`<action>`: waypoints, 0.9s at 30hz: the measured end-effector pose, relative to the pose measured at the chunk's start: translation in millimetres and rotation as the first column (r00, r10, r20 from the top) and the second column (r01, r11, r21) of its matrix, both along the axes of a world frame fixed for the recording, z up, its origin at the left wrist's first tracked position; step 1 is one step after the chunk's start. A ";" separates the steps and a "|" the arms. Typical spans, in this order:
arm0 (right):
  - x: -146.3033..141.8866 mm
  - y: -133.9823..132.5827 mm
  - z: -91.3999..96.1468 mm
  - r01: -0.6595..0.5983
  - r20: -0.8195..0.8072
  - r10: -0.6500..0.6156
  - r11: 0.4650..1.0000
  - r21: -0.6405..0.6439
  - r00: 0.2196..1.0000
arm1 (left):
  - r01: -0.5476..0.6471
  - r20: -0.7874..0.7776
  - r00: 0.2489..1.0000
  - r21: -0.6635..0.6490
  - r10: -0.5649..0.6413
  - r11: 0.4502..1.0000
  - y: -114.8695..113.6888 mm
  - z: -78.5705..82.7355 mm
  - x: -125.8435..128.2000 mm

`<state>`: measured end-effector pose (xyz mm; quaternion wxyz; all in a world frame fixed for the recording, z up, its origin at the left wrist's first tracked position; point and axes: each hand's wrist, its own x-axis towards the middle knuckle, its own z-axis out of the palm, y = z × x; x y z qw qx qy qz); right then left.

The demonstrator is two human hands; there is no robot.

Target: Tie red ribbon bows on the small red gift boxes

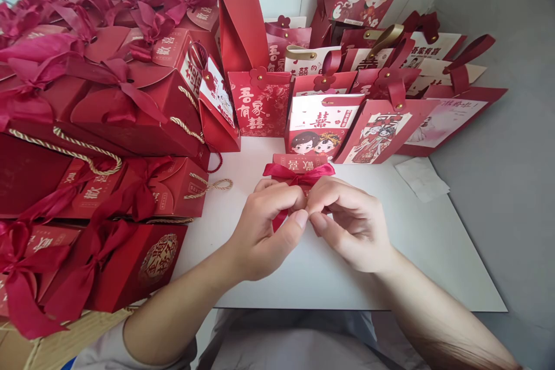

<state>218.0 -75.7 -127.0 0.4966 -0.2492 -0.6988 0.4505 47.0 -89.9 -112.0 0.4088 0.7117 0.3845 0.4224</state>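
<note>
A small red gift box [290, 161] stands on the white table in front of me, with a crimson ribbon bow [299, 173] across its top. My left hand [273, 222] and my right hand [351, 219] meet just on the near side of the bow, covering much of the box. Both are closed in a pinch, fingertips touching each other. Whatever lies between the fingertips is too small or hidden to make out. Some red material shows below my left fingers; I cannot tell whether it is ribbon or box.
Many red ribbon-tied boxes [143, 110] are stacked on the left, some with twisted rope handles [87, 150]. Several red and white gift bags [325, 121] stand along the back. A folded white tissue [421, 179] lies on the white table [433, 266] near the grey wall at right.
</note>
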 end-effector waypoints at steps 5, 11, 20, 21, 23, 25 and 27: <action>-1.5 -0.9 -1.7 0.085 0.060 -0.092 0.991 0.105 0.994 | 0.000 -0.076 0.997 0.072 0.005 0.997 0.0 -2.0 0.0; -2.0 1.0 0.4 0.158 0.069 -0.189 0.937 0.313 0.980 | -0.008 -0.157 0.987 0.143 0.030 0.990 0.3 -5.9 -0.1; 0.5 3.5 2.0 0.117 0.047 -0.130 0.969 0.218 0.990 | -0.030 0.036 0.999 0.113 0.026 0.993 0.5 -9.0 -1.6; 1.3 4.6 1.2 0.119 0.061 -0.140 0.955 0.270 0.988 | -0.037 0.072 0.997 0.103 0.029 0.994 0.4 -9.5 -1.8; 3.6 7.3 -1.4 0.148 0.110 -0.219 0.882 0.447 0.970 | -0.042 0.134 0.990 0.082 0.031 0.996 0.2 -10.8 -2.6; 6.5 9.8 -4.9 0.165 0.161 -0.338 0.753 0.637 0.927 | -0.042 0.177 0.984 0.079 0.027 0.996 0.0 -12.5 -4.0; 9.5 11.7 -8.7 0.135 0.200 -0.419 0.645 0.752 0.886 | -0.034 0.206 0.978 0.084 0.016 0.996 -0.1 -14.1 -5.4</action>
